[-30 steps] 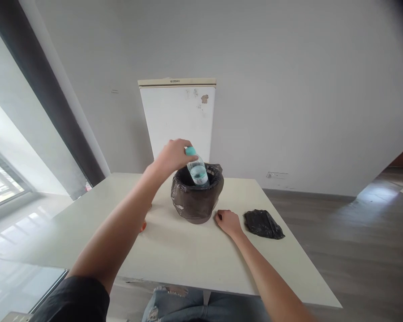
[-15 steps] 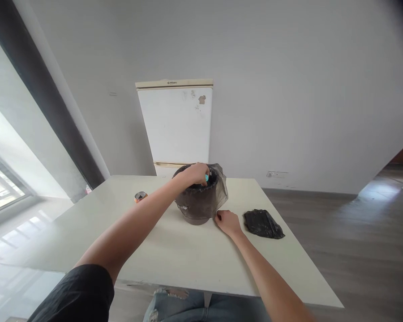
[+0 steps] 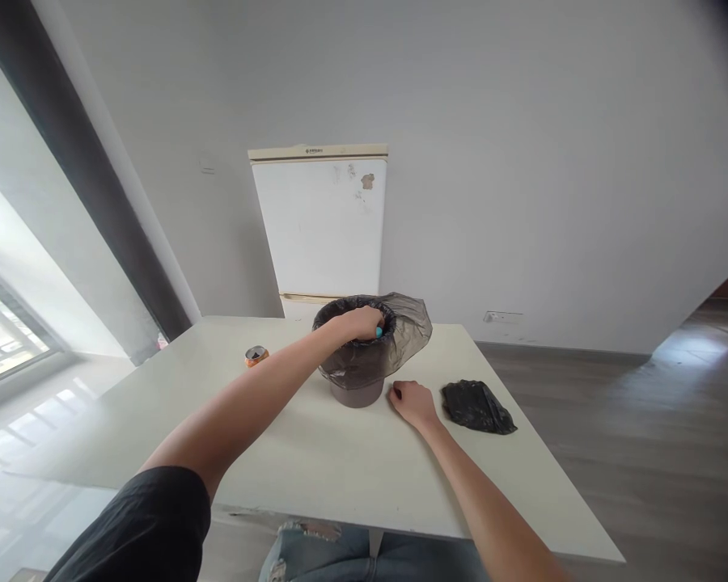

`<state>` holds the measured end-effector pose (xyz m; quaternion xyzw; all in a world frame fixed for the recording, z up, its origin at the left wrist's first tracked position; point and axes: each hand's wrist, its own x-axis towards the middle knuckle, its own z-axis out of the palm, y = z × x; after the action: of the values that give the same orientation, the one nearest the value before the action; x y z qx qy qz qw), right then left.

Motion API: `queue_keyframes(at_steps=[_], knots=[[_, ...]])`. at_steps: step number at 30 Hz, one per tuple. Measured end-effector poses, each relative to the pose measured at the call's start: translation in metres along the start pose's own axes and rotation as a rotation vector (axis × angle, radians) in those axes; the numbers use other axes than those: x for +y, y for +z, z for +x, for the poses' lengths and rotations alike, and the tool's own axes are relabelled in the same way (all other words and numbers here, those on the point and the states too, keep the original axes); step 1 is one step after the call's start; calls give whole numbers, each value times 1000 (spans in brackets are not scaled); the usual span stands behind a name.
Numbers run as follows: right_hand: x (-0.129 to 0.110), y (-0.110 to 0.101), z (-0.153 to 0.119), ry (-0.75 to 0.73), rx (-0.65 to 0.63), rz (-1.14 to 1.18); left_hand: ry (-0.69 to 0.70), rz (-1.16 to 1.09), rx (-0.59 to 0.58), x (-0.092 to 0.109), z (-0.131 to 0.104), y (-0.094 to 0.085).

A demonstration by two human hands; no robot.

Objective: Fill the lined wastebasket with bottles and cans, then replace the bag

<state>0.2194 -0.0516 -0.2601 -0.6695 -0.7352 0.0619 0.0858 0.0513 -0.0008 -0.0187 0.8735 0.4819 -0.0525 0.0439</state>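
My left hand (image 3: 364,322) reaches over the rim of a grey-brown bin (image 3: 357,395), its fingers closed and partly down in the opening. A small teal thing (image 3: 379,332) shows at its fingertips; its kind cannot be made out. A thin black bin bag (image 3: 409,327) lines the bin and is folded over the rim, with a loose part bulging out to the right. My right hand (image 3: 413,403) rests on the table just right of the bin's base, curled into a loose fist and apart from the bag. What lies inside the bin is hidden.
The bin stands on a pale table (image 3: 315,469). An orange drink can (image 3: 256,356) stands to its left, and a crumpled black plastic bag (image 3: 478,406) lies to the right. Behind the table are a white fridge (image 3: 319,226) and a grey wall.
My left hand has moved slightly right and lower into the bin's mouth with the teal thing. The loose bag part has swung outward to the right, away from my right hand, which stays put.
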Motion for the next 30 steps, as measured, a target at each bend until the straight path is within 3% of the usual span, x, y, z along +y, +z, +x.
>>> queue_keyframes(at_steps=[4, 8, 12, 16, 18, 21, 26, 30], knots=[[0, 0, 0, -6, 3, 3, 11, -21, 1, -2, 2, -2], [1, 1, 0, -18, 13, 12, -11, -64, 33, -7, -11, -17], [3, 1, -1, -30, 13, 26, -81, -205, 237, -29, -50, -43], [4, 2, -1, -31, 11, 31, -290, -242, 382, -72, -112, -51], [3, 2, -1, -26, 10, 26, -499, -130, 378, -98, -144, -39], [1, 1, -1, -18, 6, 16, -747, -42, 335, -136, -182, -1], [-1, 0, -2, -6, 2, -5, -854, -127, 157, -174, -211, 77], [-3, -1, -3, 2, -7, -13, -861, -155, 46, -178, -211, 115]])
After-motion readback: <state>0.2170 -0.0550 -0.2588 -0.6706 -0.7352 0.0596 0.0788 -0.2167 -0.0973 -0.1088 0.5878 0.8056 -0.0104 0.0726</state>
